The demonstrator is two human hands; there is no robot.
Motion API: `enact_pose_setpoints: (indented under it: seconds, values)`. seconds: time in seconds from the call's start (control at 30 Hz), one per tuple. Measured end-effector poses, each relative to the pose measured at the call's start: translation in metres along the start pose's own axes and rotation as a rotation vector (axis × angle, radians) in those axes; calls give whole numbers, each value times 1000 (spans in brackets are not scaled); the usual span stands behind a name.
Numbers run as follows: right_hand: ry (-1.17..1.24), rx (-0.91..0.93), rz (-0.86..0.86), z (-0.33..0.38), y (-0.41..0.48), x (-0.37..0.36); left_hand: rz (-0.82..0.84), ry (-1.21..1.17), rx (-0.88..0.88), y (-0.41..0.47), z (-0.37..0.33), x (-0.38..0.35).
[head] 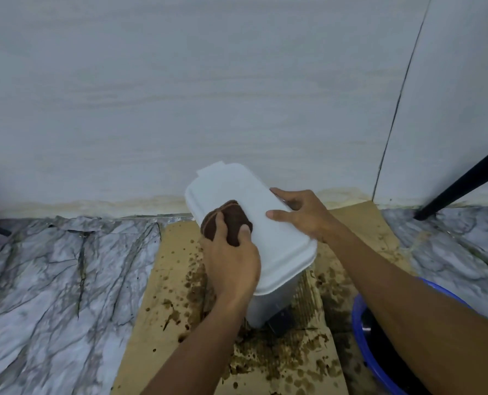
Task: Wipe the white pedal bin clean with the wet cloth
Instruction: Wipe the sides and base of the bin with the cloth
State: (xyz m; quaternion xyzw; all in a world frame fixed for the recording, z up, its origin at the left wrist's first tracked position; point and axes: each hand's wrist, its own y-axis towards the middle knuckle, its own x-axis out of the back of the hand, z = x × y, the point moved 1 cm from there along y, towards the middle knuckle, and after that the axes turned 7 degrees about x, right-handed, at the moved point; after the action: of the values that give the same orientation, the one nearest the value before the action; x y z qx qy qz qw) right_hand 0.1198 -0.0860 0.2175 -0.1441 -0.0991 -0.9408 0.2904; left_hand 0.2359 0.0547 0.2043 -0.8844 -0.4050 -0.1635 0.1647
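Spattered cardboard (168, 269) holds closed white pedal bin (265, 201); blue bucket (358, 332) nearby.

There is one camera, worn on the person's head, and it looks forward and down from above. It is close: the white pedal bin (278, 240) sits in the middle of the frame. Both arms reach up from the bottom edge to it, the left hand (231, 266) gripping the cloth (233, 220) and the right hand (302, 215) beside it. The wall (180, 81) fills the top half, and the floor (52, 266) the lower left.
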Motion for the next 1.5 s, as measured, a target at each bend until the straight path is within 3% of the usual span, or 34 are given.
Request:
enact_pose_setpoints:
  seconds: [0.1,0.23,0.37,0.5,0.63,0.73,0.87,0.97,1.13,1.3,1.4,1.5]
  values:
    - [-123,8,10,-3,6,-17,10,186,-107,8,9,3]
    - [101,-28,-96,-16,-2,-24,88,378,-447,28,19,28]
    - [247,-90,-62,-23,-1,-7,219,504,-784,10,37,36]
    - [310,-76,-7,-28,-3,1,138,690,-970,6,41,25]
    - [128,-37,130,-29,-3,11,82,837,-865,8,12,4]
    - [19,0,140,-25,5,22,99,868,-816,7,-1,-9]
    - [67,13,215,-22,7,21,36,742,-872,2,19,12]
    - [87,15,218,-22,5,16,-11,575,-811,-1,35,30]
    - [169,-12,161,-27,0,15,33,846,-754,-6,-2,-9]
    - [207,-24,64,-29,-2,17,123,943,-754,-8,-25,-29]
    - [155,8,109,-24,0,11,147,901,-814,5,-7,1]
    - [197,-1,107,-23,-2,3,5,723,-809,11,19,34]
